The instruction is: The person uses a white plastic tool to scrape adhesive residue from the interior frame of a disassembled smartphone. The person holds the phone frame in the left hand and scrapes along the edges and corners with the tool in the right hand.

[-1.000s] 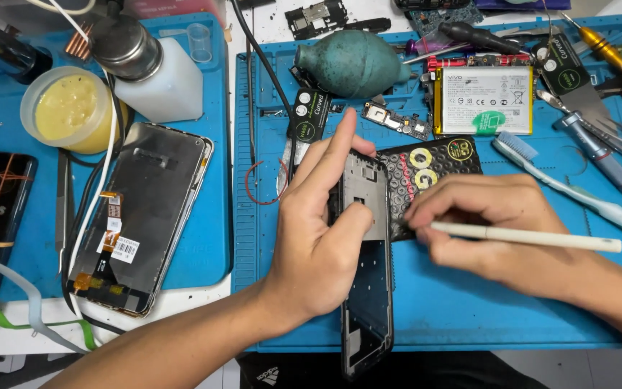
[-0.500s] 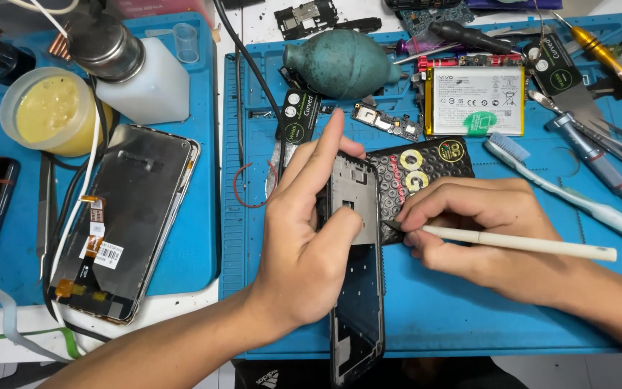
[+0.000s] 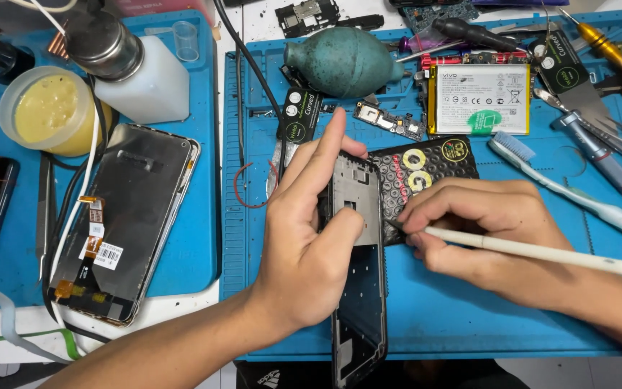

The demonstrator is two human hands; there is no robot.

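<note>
We hold the phone frame point(image 3: 358, 259) down with our left hand point(image 3: 311, 245), fingers and thumb clamped across its upper half, the index finger stretched out past its top edge. Compared with a second ago, little has shifted: the frame sits in much the same place on the blue mat point(image 3: 455, 324), our left grip has not let go, and our right hand point(image 3: 469, 230) has stayed beside the frame's right edge. That steadiness suggests, as we judge it, that the work is in a fine, patient stretch and not a move from one spot to another. Our right hand is closed around a slim white tool point(image 3: 527, 248), pinched like a pen, its dark tip meeting the frame's right side just below our left thumb. The frame's long axis runs away from us toward the top of the bench, nearly straight, its lower end hanging over the mat's near edge and its upper end pointing at the green rubber blower point(image 3: 343, 61). Under the frame's upper right lies a black patterned case point(image 3: 426, 173). Beyond it rest a flat battery point(image 3: 480, 97) and a toothbrush point(image 3: 570, 191); off to our left a detached screen point(image 3: 127, 216) lies face down.
</note>
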